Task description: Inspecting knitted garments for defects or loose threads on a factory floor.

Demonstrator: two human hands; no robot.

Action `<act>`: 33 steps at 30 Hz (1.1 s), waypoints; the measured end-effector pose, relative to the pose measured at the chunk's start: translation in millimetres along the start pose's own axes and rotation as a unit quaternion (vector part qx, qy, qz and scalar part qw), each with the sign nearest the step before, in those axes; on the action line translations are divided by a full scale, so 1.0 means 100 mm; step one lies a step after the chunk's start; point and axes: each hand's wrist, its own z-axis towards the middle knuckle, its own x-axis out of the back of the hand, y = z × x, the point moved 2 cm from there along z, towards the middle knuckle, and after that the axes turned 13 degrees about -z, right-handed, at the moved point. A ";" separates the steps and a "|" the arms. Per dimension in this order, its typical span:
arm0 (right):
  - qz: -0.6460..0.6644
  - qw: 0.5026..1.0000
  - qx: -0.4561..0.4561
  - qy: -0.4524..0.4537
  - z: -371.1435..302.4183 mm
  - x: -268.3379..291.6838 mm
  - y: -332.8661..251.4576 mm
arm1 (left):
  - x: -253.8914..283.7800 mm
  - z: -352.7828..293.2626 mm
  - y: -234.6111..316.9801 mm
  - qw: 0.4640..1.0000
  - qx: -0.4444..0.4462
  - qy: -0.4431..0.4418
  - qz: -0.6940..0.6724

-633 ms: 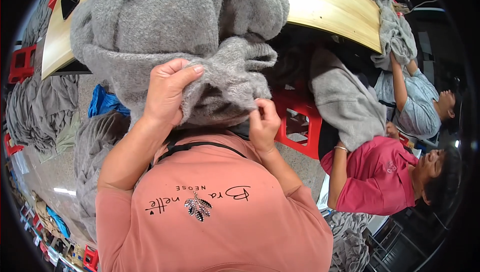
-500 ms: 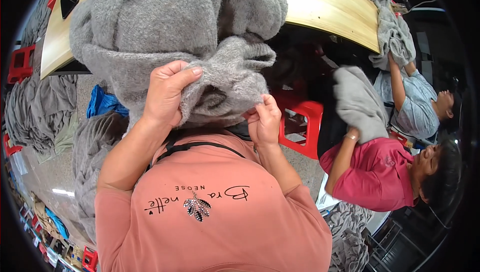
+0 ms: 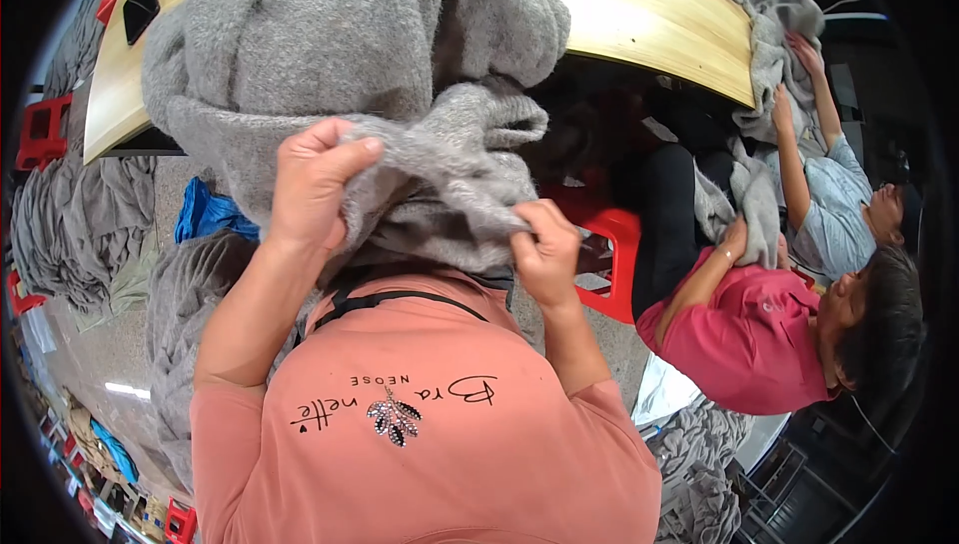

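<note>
A fuzzy grey knitted garment (image 3: 310,34) is heaped over the table's near edge and hangs down in front of me. My left hand (image 3: 318,182) is closed on a fold of it, thumb on top. My right hand (image 3: 547,249) grips the edge of the same knit farther right, fingers curled in. Between the two hands a strip of the fabric is stretched nearly straight. A loose loop of knit (image 3: 489,124) bulges just above that strip. What lies under the folds is hidden.
The pale wooden table (image 3: 639,14) bears a black phone (image 3: 141,9) at far left. Grey garment piles (image 3: 80,224) and a blue bag (image 3: 210,212) lie left. A red stool (image 3: 611,254) stands right, near two co-workers (image 3: 739,334) (image 3: 829,184) handling grey knits.
My hands have drawn apart, pulling the knit tauter. My right fingers have curled in more. The co-worker in the dark pink shirt has shifted their cloth; the other one's arm reaches higher.
</note>
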 end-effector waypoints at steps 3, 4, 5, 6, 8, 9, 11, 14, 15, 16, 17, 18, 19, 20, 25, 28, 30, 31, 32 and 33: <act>-0.113 0.983 0.118 0.089 0.16 0.10 -0.27 | -0.11 -0.03 -0.01 0.998 -0.003 -0.052 0.034; -0.112 0.982 0.120 0.090 0.18 0.09 -0.23 | -0.14 -0.03 -0.01 0.997 0.000 -0.062 0.035; -0.179 0.979 0.097 0.026 0.19 0.05 -0.16 | -0.16 -0.04 0.00 0.997 -0.001 -0.061 0.035; -0.245 0.966 0.074 -0.037 0.20 0.03 -0.11 | -0.18 -0.06 0.01 0.998 0.013 -0.062 0.025; -0.221 0.970 0.101 0.017 0.19 0.10 -0.12 | -0.19 -0.06 0.03 0.998 0.025 -0.060 0.014; -0.197 0.970 0.125 0.071 0.16 0.14 -0.14 | -0.19 -0.06 0.03 0.996 0.030 -0.076 0.020; -0.169 0.938 0.248 0.176 0.09 0.23 -0.34 | -0.20 -0.08 0.01 0.995 0.039 -0.090 0.028; -0.079 0.916 0.377 0.115 0.09 0.17 -0.69 | -0.31 -0.12 -0.07 0.980 0.036 -0.156 0.121; -0.034 0.912 0.403 0.072 0.12 0.11 -0.75 | -0.38 -0.15 -0.04 0.964 0.073 -0.175 0.188; -0.052 0.908 0.409 0.076 0.14 0.04 -0.76 | -0.38 -0.14 -0.10 0.959 0.052 -0.206 0.185; -0.050 0.907 0.411 0.076 0.17 0.00 -0.74 | -0.35 -0.12 -0.16 0.954 0.031 -0.237 0.182; -0.050 0.908 0.403 0.103 0.21 -0.01 -0.71 | -0.33 -0.11 -0.16 0.954 0.030 -0.235 0.183; -0.047 0.909 0.393 0.129 0.22 -0.03 -0.70 | -0.29 -0.11 -0.18 0.956 0.086 -0.236 0.151; -0.056 0.914 0.387 0.111 0.22 -0.04 -0.69 | -0.26 -0.12 -0.19 0.954 0.142 -0.236 0.119; -0.076 0.918 0.365 0.139 0.24 -0.13 -0.62 | -0.18 -0.08 -0.17 0.951 0.147 -0.245 0.120; -0.059 0.932 0.340 0.113 0.28 -0.14 -0.59 | -0.18 -0.09 -0.17 0.955 0.147 -0.232 0.112; -0.053 0.939 0.325 0.094 0.30 -0.13 -0.58 | -0.17 -0.10 -0.18 0.961 0.135 -0.216 0.106; -0.021 0.956 0.284 0.065 0.33 -0.13 -0.59 | -0.15 -0.09 -0.19 0.967 0.105 -0.205 0.112; 0.011 0.970 0.241 0.035 0.35 -0.13 -0.58 | -0.14 -0.10 -0.19 0.971 0.075 -0.195 0.118; 0.012 0.970 0.241 0.034 0.37 -0.15 -0.57 | -0.14 -0.11 -0.18 0.971 0.075 -0.194 0.118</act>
